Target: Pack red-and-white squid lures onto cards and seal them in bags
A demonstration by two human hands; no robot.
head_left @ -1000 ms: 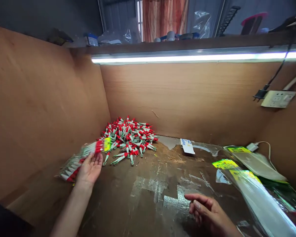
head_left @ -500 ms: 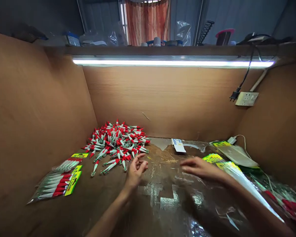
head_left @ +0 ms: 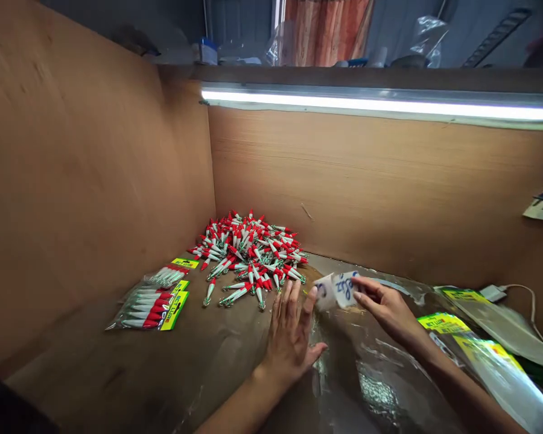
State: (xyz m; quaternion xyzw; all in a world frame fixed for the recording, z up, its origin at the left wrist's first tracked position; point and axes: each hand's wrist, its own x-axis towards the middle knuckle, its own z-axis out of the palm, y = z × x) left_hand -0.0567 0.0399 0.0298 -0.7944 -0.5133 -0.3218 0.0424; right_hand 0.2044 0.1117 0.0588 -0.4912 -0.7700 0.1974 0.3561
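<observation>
presently we record the right hand (head_left: 384,307) with thumb and index finger pinched on the right edge of a white card (head_left: 345,290) bearing blue handwriting. the card is tilted, between our two hands, just right of a heap of red-and-white lures (head_left: 253,253). the left hand (head_left: 288,346) is open, fingers extended and slightly apart, thumb out to the side; its fingertips are near the card's left end, and we cannot tell whether they touch it. we see the heap on the table (head_left: 235,380), against the back wall (head_left: 366,181), with a few lures lying loose at its front. left of it we log filled packs (head_left: 147,307) with yellow-green headers, overlapping. at right lie clear bags (head_left: 498,367) with similar headers.
</observation>
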